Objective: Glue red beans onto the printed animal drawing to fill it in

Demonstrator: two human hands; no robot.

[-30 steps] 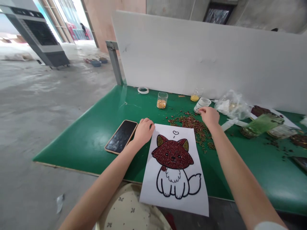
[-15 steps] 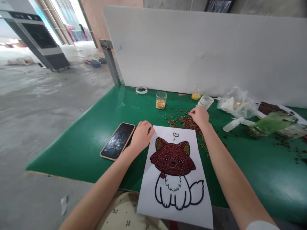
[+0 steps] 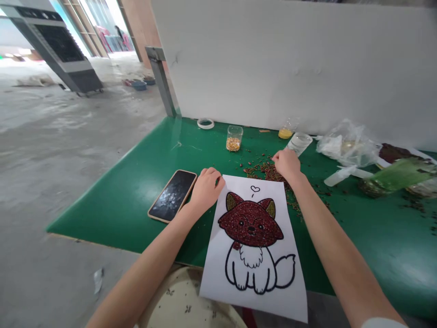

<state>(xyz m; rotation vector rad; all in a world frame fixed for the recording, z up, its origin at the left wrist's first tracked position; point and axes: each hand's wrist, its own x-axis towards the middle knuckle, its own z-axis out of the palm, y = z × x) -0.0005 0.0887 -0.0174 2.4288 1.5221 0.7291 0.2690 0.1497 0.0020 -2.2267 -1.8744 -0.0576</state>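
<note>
A white sheet (image 3: 213,269) with a fox drawing lies at the table's front edge; its head is covered in dark red pieces, the ears partly in green. My left hand (image 3: 206,187) rests by the sheet's upper left corner, fingers curled, beside a phone (image 3: 172,196). Over a pile of red and green beans (image 3: 269,172) is my right hand (image 3: 287,165), its fingertips pinched together; whatever is between them is too small to make out. Just behind it a clear jar (image 3: 300,143) lies tilted.
On the green table (image 3: 112,196) stand a cup of corn kernels (image 3: 234,139) and a tape roll (image 3: 205,123). At right are a plastic bag (image 3: 348,143), a white glue bottle (image 3: 336,176) and a green bottle (image 3: 392,176). A white panel (image 3: 256,59) rises behind.
The view has shifted, so the table and sheet appear slightly further right and higher. My right hand's fingers have drawn in closer over the beans. My left hand stays by the sheet's corner.
</note>
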